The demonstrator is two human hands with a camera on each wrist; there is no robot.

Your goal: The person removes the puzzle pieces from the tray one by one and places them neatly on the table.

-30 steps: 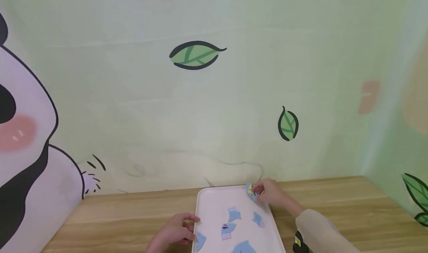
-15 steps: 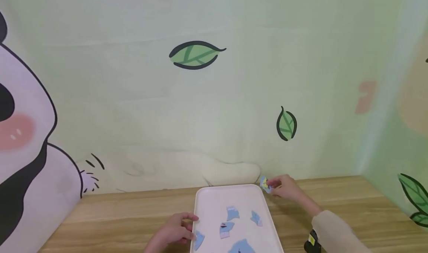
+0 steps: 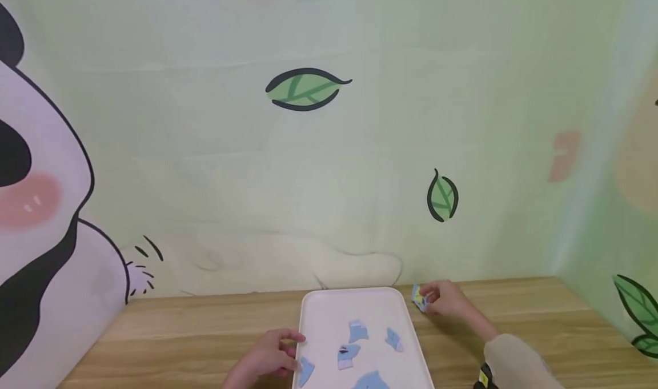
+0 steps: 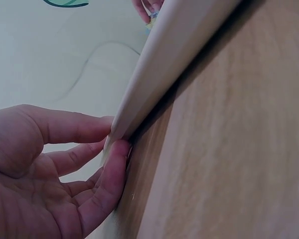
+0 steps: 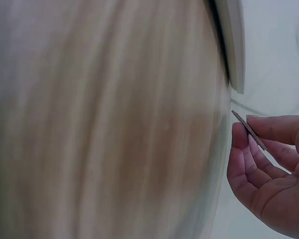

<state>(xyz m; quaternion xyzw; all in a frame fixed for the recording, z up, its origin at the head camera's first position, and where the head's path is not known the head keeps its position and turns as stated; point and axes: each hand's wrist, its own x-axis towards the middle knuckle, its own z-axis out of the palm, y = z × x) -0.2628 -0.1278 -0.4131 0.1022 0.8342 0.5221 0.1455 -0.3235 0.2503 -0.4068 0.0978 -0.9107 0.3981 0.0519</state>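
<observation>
In the head view my right hand (image 3: 452, 304) pinches a blue and yellow puzzle piece (image 3: 417, 297) just off the far right corner of the white tray (image 3: 354, 299). Seen edge-on in the right wrist view, the thin piece (image 5: 250, 132) sits between thumb and fingers, tilted above the table. My left hand (image 3: 268, 353) holds the tray's left side. The left wrist view has its thumb and fingers on either side of the tray edge (image 4: 149, 74). Several light blue pieces lie apart on the tray, among them one with a dark mark (image 3: 348, 353).
A wooden table (image 3: 205, 332) runs under the tray back to a pale green wall (image 3: 205, 177) printed with leaves and a panda. A small black object with a yellow patch (image 3: 484, 377) shows beside the right sleeve (image 3: 516, 360).
My right hand has carried the puzzle piece from over the tray's far right corner rightward past its rim, then slightly down toward the table. My left hand stays at the tray's side.
</observation>
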